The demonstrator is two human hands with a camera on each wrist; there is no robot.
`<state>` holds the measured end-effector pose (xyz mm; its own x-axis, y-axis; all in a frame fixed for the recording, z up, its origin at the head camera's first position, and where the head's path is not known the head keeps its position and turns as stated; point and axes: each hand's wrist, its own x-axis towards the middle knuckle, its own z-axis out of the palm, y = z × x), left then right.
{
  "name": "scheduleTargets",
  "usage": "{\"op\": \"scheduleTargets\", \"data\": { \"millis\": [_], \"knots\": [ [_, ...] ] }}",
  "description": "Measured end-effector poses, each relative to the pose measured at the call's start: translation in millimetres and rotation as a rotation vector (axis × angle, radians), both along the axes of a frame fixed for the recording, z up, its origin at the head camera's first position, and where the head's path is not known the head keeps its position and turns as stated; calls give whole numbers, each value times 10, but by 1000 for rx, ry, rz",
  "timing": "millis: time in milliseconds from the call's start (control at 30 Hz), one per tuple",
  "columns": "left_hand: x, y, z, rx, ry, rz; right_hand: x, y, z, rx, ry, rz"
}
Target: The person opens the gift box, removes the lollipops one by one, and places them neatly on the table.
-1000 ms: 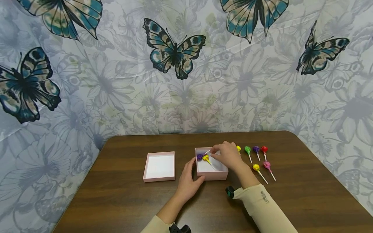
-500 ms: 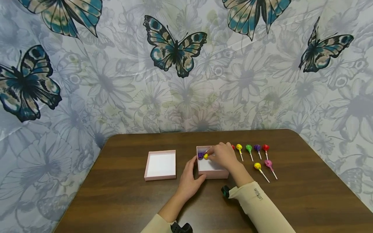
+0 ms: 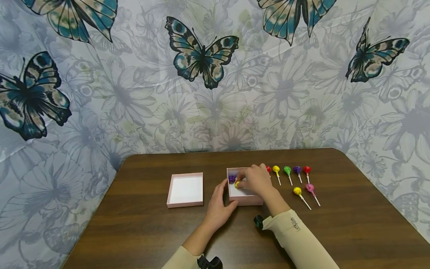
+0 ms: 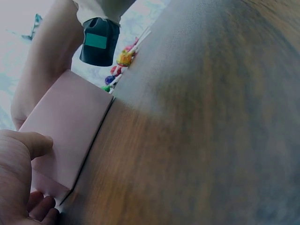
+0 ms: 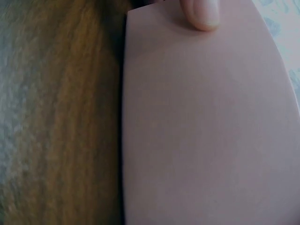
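In the head view, my left hand (image 3: 217, 213) grips the near left corner of an open pink box (image 3: 246, 201). The left wrist view has its thumb on the front wall and its fingers curled at the side. My right hand (image 3: 256, 181) reaches down into the box from the right, its fingertips pinching at a yellow lollipop (image 3: 237, 185) whose stick is hidden. Beside that, a purple lollipop (image 3: 231, 179) lies against the box's left wall. From the right wrist, mostly the outer pink wall (image 5: 206, 122) shows, with a fingertip (image 5: 204, 16) at the top.
The shallow pink lid (image 3: 185, 190) lies left of the box, white inside up. Right of the box, a row holds yellow (image 3: 276, 169), green (image 3: 287, 170), purple (image 3: 297, 169) and red (image 3: 307, 169) lollipops. Nearer lie another yellow (image 3: 297, 191) and a pink lollipop (image 3: 310, 188).
The right hand has moved slightly left and deeper into the box, covering the yellow lollipop's stick, and that lollipop has shifted. The left hand keeps its grip on the corner.
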<state>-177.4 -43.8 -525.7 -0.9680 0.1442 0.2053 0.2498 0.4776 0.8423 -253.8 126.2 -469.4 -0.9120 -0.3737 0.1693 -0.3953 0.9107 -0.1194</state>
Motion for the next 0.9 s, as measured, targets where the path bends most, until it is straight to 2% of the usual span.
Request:
{"op": "scheduleTargets", "data": {
  "millis": [267,533,767,900],
  "knots": [
    [-11,1,-21,16,1,-6,17,12,-11,-65,1,83],
    [-2,1,-16,7,38,-7,16,11,-25,-75,2,95],
    [-13,-6,-24,18,-5,-7,20,20,-6,-83,8,98],
    [-5,-1,-17,13,-10,-8,32,56,28,-133,4,99]
  ]
}}
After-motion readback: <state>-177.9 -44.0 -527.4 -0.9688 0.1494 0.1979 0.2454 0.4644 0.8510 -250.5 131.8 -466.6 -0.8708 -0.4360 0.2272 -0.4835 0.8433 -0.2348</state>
